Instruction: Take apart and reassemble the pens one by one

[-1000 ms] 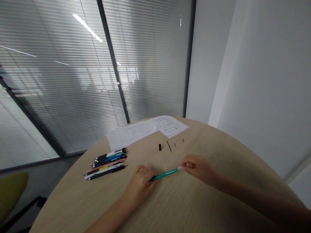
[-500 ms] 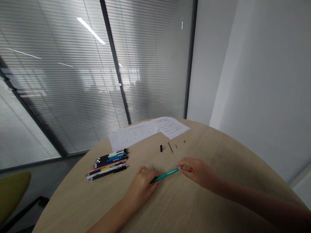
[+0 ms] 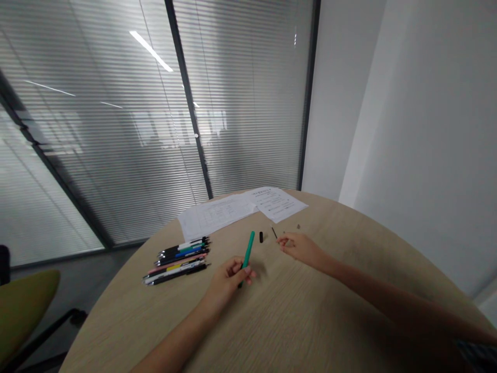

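My left hand [image 3: 229, 277] is closed around a green pen barrel [image 3: 249, 249], which points up and away from me above the table. My right hand [image 3: 297, 247] is over the table to the right, its fingertips pinched at the near end of a thin dark pen refill [image 3: 274, 232]. The fingers cover that end. A short black cap-like piece [image 3: 261, 237] stands left of the refill. Just beyond my right hand lie a tiny part [image 3: 284, 232], partly hidden, and another small brownish piece [image 3: 298, 226].
Several pens [image 3: 178, 261] lie side by side on the left of the round wooden table [image 3: 272, 321]. Printed sheets of paper [image 3: 217, 213] lie at the far edge. A green chair [image 3: 29, 305] stands at the left, and a glass partition with blinds [image 3: 248, 103] is behind.
My right hand has left the green barrel's end and moved up and left to the refill. My left hand has turned the barrel from nearly level to pointing away.
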### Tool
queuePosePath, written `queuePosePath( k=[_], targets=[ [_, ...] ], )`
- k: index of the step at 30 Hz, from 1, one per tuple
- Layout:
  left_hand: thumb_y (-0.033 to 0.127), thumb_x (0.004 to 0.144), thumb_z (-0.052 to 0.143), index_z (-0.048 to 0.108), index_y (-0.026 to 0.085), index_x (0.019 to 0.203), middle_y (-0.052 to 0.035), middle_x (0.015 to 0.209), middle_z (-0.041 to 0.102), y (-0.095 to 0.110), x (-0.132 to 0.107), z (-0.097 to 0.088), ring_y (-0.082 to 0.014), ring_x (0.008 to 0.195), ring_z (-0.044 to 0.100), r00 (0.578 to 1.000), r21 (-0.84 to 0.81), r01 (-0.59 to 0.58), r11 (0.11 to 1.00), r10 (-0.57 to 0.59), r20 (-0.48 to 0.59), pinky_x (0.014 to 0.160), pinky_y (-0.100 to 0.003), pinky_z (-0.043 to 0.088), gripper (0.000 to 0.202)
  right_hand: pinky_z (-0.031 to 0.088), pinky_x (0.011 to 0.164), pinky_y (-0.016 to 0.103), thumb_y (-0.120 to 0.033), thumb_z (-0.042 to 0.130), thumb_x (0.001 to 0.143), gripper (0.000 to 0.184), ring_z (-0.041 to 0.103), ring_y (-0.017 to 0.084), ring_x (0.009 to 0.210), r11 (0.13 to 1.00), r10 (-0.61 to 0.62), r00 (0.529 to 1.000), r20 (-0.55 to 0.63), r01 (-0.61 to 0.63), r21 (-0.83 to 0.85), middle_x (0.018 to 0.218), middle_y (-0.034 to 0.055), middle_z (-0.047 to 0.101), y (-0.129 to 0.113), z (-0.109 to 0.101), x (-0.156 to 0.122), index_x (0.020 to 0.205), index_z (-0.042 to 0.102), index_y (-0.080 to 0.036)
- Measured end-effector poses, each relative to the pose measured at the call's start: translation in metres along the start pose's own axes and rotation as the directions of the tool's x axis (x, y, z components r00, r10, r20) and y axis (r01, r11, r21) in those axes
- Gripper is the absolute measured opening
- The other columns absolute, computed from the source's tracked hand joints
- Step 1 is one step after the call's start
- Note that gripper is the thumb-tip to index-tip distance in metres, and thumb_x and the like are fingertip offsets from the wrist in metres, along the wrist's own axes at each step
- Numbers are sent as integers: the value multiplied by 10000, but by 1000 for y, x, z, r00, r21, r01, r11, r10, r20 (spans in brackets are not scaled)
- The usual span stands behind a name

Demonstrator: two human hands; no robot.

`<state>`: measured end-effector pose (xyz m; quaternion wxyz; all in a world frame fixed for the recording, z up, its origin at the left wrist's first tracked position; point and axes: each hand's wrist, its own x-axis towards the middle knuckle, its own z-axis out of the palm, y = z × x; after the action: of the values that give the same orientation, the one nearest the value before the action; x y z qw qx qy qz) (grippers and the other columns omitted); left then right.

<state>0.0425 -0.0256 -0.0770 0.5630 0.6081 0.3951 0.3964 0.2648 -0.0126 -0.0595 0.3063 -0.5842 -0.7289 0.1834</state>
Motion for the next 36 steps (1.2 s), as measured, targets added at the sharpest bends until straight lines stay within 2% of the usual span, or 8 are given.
queuePosePath(
  k=[4, 10, 16, 20, 22, 26, 28, 36],
  targets=[
    [359, 608, 647, 519, 156, 705, -9, 629, 619, -2, 1, 0, -104, 541, 523, 1000, -80, -1, 997, 1, 9, 566, -223, 373, 258, 388, 544, 195, -113, 508, 701, 276, 554, 108, 597, 1000, 15, 1000, -8, -15, -13, 758, 31, 639, -1, 15, 23, 952, 608, -162],
    [356, 591, 653, 519, 160, 657, 20, 582, 595, 8, -4, 6, -97, 537, 505, 1000, -12, 10, 1000, -10, 8, 558, -213, 353, 246, 388, 596, 227, -202, 565, 693, 349, 566, 155, 682, 998, 12, 999, -43, -14, -58, 750, 44, 638, -1, 41, 51, 1040, 562, -163],
    [315, 595, 629, 507, 163, 636, 30, 554, 568, 4, -1, 5, -92, 504, 462, 1000, 69, 3, 998, -3, 3, 521, -209, 337, 199, 396, 638, 238, -182, 504, 739, 178, 571, 162, 750, 1000, 8, 998, -70, -10, -27, 814, 63, 642, 1, 51, 60, 884, 607, -172],
    [278, 629, 581, 505, 158, 655, 33, 557, 552, -1, -2, 5, -87, 490, 439, 1000, 157, -17, 987, 14, 19, 503, -206, 327, 145, 408, 595, 218, -219, 461, 768, 170, 567, 131, 715, 999, -1, 996, -92, 5, 48, 834, 45, 635, 2, 40, 45, 885, 577, -176],
    [271, 649, 560, 502, 158, 672, 35, 564, 547, -2, -3, 6, -88, 492, 438, 999, 193, -26, 981, 17, 49, 504, -206, 330, 129, 392, 492, 202, -250, 435, 774, 196, 541, 103, 583, 981, 18, 995, -100, 2, 195, 811, 38, 626, 5, 31, 32, 910, 552, -172],
    [256, 670, 535, 494, 158, 712, 34, 590, 544, -6, -5, 9, -87, 499, 437, 993, 239, -41, 970, 13, 116, 503, -204, 334, 114, 287, 344, 185, -310, 451, 727, 225, 391, 58, 356, 849, 121, 990, -65, -70, 523, 594, 2, 579, 13, 15, 1, 863, 543, -156],
    [252, 675, 525, 493, 157, 719, 33, 593, 537, -6, -6, 10, -88, 502, 436, 992, 268, -34, 963, 0, 127, 499, -202, 334, 110, 271, 329, 187, -336, 485, 682, 241, 378, 53, 340, 777, 157, 985, -66, -82, 624, 607, 2, 576, 14, 10, -13, 838, 540, -161],
    [236, 682, 514, 531, 156, 727, 33, 606, 533, -1, -10, 11, -106, 553, 457, 991, 467, -57, 882, -5, 131, 533, -204, 344, 94, 311, 363, 197, -324, 528, 628, 257, 427, 61, 380, 685, 175, 984, 17, -134, 716, 663, 12, 592, -2, 1, -36, 829, 523, -163]
  ],
)
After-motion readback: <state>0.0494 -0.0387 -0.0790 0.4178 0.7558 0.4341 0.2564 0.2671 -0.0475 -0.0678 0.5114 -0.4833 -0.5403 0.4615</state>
